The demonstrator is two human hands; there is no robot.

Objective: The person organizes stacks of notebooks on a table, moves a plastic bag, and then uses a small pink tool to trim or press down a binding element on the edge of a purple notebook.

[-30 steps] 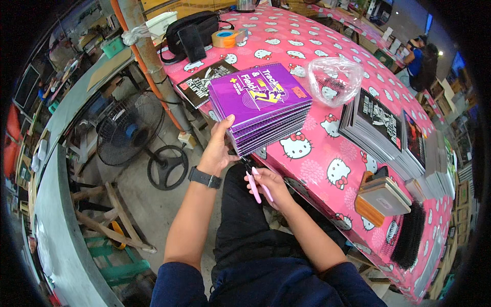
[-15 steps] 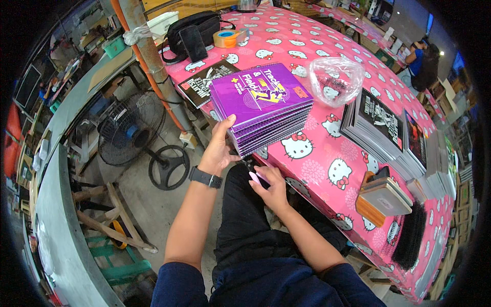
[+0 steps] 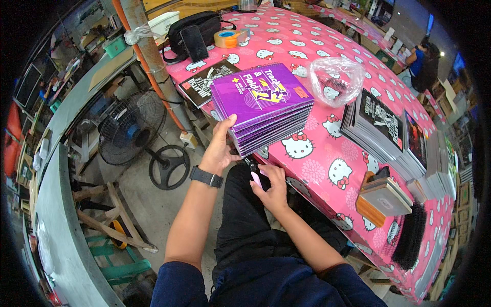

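Note:
A stack of purple spiral-bound notebooks [image 3: 266, 94] rests at the near left edge of the table. My left hand [image 3: 221, 146] grips its near left corner, thumb against the upper covers and fingers lower down by the bottom edge. Just below the stack, my right hand [image 3: 272, 187] is closed around pliers [image 3: 255, 179] with pink handles. Their dark head points up toward the stack's lower corner, close to my left fingertips. The palm side of my right hand hides part of the handles.
The pink patterned table [image 3: 317, 153] carries a clear plastic bag [image 3: 336, 82], black-covered notebooks [image 3: 378, 125], black binding coils [image 3: 410, 235], tape [image 3: 226, 38] and a black bag [image 3: 202, 28]. A fan [image 3: 134, 134] and metal post [image 3: 153, 56] stand to the left. Another person [image 3: 419, 59] sits far right.
The pliers and my right hand have shifted slightly, and more of the dark head now shows below the stack. My left hand keeps its hold on the notebooks.

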